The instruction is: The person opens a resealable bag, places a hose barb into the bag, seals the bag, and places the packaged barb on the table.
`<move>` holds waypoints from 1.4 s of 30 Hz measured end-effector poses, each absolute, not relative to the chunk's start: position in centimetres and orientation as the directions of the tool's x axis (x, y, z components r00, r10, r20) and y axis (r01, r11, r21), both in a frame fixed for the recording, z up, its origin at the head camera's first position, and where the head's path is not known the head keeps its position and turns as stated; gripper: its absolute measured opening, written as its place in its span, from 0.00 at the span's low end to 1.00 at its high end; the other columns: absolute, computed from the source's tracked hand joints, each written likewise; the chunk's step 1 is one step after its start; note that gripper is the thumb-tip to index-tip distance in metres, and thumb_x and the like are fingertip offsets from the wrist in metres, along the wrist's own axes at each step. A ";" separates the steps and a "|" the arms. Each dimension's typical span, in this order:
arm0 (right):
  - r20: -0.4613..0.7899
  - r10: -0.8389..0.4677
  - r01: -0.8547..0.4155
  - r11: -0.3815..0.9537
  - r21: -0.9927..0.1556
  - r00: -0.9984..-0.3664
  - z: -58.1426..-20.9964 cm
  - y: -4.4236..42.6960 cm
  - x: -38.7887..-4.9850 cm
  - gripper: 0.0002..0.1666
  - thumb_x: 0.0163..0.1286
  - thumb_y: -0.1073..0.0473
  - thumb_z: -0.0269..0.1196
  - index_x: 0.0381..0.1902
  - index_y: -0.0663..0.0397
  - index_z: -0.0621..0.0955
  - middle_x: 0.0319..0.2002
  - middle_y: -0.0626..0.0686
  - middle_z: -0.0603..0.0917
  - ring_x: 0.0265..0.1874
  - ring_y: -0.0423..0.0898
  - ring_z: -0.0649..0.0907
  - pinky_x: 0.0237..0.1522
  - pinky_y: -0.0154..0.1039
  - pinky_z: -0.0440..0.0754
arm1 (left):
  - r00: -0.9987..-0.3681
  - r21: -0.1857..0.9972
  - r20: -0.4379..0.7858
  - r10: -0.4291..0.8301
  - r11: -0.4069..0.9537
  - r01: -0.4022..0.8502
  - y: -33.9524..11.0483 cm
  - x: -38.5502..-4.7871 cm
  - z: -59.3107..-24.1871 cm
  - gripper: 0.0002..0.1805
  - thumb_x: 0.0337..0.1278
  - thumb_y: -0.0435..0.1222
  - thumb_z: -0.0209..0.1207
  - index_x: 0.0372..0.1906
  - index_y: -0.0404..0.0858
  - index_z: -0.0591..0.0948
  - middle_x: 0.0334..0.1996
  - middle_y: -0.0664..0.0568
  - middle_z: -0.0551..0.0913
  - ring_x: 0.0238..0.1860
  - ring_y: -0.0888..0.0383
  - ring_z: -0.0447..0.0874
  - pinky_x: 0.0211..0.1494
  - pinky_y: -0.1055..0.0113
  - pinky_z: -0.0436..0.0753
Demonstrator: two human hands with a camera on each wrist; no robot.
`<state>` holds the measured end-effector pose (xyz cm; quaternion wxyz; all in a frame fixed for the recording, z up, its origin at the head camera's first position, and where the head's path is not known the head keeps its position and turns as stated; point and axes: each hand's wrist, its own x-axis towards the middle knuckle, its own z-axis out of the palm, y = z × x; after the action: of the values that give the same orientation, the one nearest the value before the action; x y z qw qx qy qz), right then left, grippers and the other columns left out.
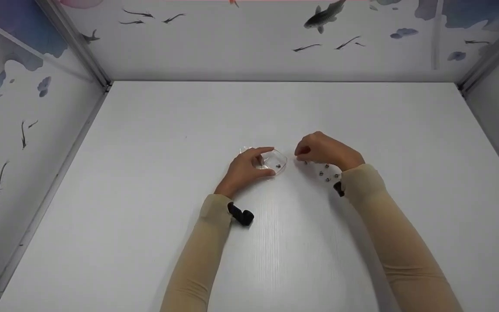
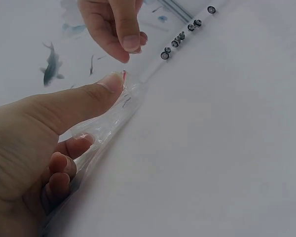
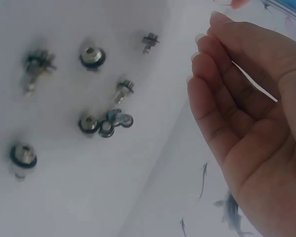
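My left hand (image 1: 246, 170) holds a clear plastic bag (image 2: 111, 118) by its mouth, thumb on one side and fingers on the other. A small red mark shows at the bag's edge near the thumb tip. One small screw (image 1: 278, 166) shows within the bag's outline in the head view. To the right, my right hand (image 1: 325, 149) hovers just beyond the bag, thumb and fingertips drawn close together. Whether anything is between those fingertips is hidden. Beneath and beside it, several small metal screws with dark washers (image 3: 92, 57) lie scattered on the table.
The white table (image 1: 145, 242) spreads around both hands. Printed panels with fish stand along its back (image 1: 232, 52) and left side (image 1: 71, 99); a plain panel (image 1: 498, 104) bounds the right. A black wrist device (image 1: 241, 215) sits on the left sleeve.
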<state>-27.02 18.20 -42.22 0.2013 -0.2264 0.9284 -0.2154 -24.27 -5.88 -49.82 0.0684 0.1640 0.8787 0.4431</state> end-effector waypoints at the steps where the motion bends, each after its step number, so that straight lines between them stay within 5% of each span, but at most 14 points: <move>1: -0.284 -0.498 -0.324 0.811 -0.488 -0.819 -42.3 18.4 -27.0 0.11 0.66 0.62 0.64 0.46 0.55 0.86 0.43 0.53 0.86 0.36 0.46 0.81 0.45 0.43 0.82 | -0.937 0.801 0.027 0.348 0.554 0.228 -5.9 -24.3 -49.8 0.35 0.44 0.48 0.72 0.63 0.59 0.75 0.41 0.56 0.79 0.41 0.59 0.72 0.49 0.63 0.72; 42: -0.334 -0.466 -0.312 0.851 -0.422 -0.820 -43.6 19.8 -26.7 0.10 0.66 0.64 0.62 0.43 0.52 0.86 0.43 0.52 0.85 0.37 0.48 0.80 0.48 0.45 0.80 | -0.933 0.810 0.032 0.359 0.538 0.234 -5.9 -24.3 -49.9 0.36 0.44 0.46 0.73 0.63 0.56 0.75 0.42 0.53 0.79 0.43 0.58 0.74 0.52 0.61 0.73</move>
<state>-26.69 19.76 -43.62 0.2173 -0.2074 0.9372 -0.1773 -24.34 -5.87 -49.88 0.0692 0.1696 0.8741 0.4498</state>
